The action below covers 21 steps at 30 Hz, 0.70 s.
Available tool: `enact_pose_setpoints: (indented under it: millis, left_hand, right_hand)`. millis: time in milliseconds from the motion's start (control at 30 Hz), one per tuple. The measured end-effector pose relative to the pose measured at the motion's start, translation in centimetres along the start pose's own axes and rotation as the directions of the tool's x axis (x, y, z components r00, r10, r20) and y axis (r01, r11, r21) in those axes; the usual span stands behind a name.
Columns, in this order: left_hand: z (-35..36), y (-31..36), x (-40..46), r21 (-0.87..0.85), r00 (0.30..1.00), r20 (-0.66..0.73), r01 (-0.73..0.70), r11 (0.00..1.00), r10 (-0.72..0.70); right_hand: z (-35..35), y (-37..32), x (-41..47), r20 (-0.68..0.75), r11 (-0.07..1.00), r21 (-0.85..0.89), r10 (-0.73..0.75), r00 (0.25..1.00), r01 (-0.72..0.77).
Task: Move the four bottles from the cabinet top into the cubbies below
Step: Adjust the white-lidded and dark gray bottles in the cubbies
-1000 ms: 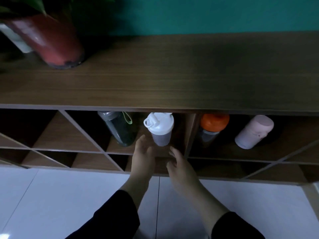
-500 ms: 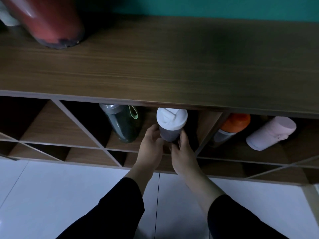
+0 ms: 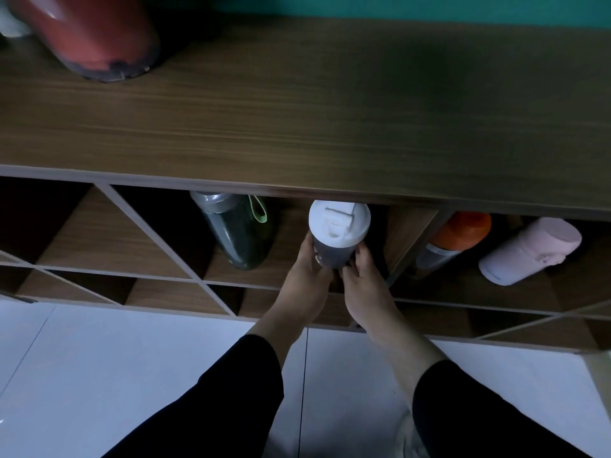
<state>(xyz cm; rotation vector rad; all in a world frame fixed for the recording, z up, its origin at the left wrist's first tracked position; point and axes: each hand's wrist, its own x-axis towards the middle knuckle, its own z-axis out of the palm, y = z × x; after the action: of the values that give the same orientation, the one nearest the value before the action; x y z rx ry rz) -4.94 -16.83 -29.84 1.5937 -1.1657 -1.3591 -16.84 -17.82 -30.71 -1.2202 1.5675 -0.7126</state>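
The white-lidded bottle (image 3: 337, 239) stands in a cubby, gripped on both sides by the left hand (image 3: 305, 276) and right hand (image 3: 362, 279). A green bottle (image 3: 238, 236) stands left of the hands; orange-capped (image 3: 453, 239) and pink (image 3: 529, 251) bottles lie to their right.

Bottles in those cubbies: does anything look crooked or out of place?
Nothing spilled. The pink bottle and orange-capped bottle lean in the right cubby; the green bottle tilts too. Both hands hold the white-lidded bottle.

Dim room: teal wall (image 3: 429, 4), white tiled floor (image 3: 115, 375).
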Motion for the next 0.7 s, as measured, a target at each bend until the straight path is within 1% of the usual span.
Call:
enact_pose_setpoints:
  millis: [133, 267, 333, 367, 400, 433, 467, 500, 533, 567, 600, 633, 667, 700]
  left_hand:
    - [0.1, -0.2, -0.1, 0.016, 1.000, -0.002, -0.017, 1.000, 0.017]
    - [0.4, -0.4, -0.6, 0.028, 0.997, 0.055, -0.056, 0.998, 0.054]
    - [0.3, -0.1, -0.8, 0.045, 0.996, 0.067, -0.062, 0.997, 0.059]
    - [0.2, 0.1, -1.0, 0.054, 0.998, 0.050, -0.048, 0.997, 0.045]
    - [0.1, 0.1, -1.2, 0.060, 1.000, 0.010, -0.021, 0.998, 0.021]
    - [-0.1, 0.1, -1.5, 0.072, 0.997, -0.068, 0.026, 0.997, -0.021]
    - [-0.4, 0.0, -1.8, 0.067, 0.980, -0.186, 0.083, 0.994, -0.070]
    - [-1.0, -0.1, -2.3, 0.023, 0.935, -0.333, 0.135, 0.991, -0.120]
    - [-1.8, -0.1, -2.8, -0.052, 0.869, -0.470, 0.148, 0.988, -0.155]
    - [-2.7, -0.1, -3.2, -0.108, 0.797, -0.580, 0.125, 0.986, -0.165]
    - [-3.7, -0.2, -3.4, -0.139, 0.736, -0.657, 0.089, 0.986, -0.159]
    - [-4.8, -0.3, -3.5, -0.160, 0.691, -0.708, 0.042, 0.986, -0.144]
    - [-5.8, -0.7, -3.3, -0.176, 0.667, -0.733, 0.002, 0.984, -0.133]
    - [-6.8, -0.9, -3.0, -0.181, 0.666, -0.736, -0.014, 0.983, -0.126]
  right_hand:
    - [0.0, 0.1, 0.1, 0.017, 1.000, -0.007, -0.004, 1.000, 0.004]
    - [-0.3, 0.3, 0.5, 0.025, 1.000, -0.012, -0.004, 1.000, 0.004]
    - [-0.3, 0.4, 0.6, 0.010, 1.000, -0.021, 0.006, 1.000, -0.005]
    - [-0.1, 0.4, 0.5, -0.004, 0.999, -0.035, 0.010, 1.000, -0.010]
    - [0.2, 0.5, 0.3, -0.023, 0.998, -0.054, 0.024, 0.999, -0.025]
    - [0.5, 0.6, 0.1, -0.050, 0.996, -0.068, 0.051, 0.997, -0.054]
    - [0.9, 0.6, -0.2, -0.082, 0.993, -0.071, 0.087, 0.993, -0.093]
    - [1.3, 0.7, -0.7, -0.107, 0.990, -0.062, 0.122, 0.987, -0.129]
    - [1.9, 0.7, -1.3, -0.122, 0.987, -0.051, 0.145, 0.982, -0.152]
    - [2.5, 0.7, -2.0, -0.136, 0.988, -0.043, 0.143, 0.980, -0.150]
    - [3.2, 0.7, -2.6, -0.138, 0.992, -0.045, 0.112, 0.984, -0.119]
    - [4.0, 0.5, -3.3, -0.125, 0.996, -0.053, 0.064, 0.990, -0.071]
    - [4.8, 0.1, -3.9, -0.095, 0.998, -0.059, 0.014, 0.995, -0.020]
    - [5.6, -0.6, -4.4, -0.045, 0.998, -0.061, -0.025, 0.999, 0.023]
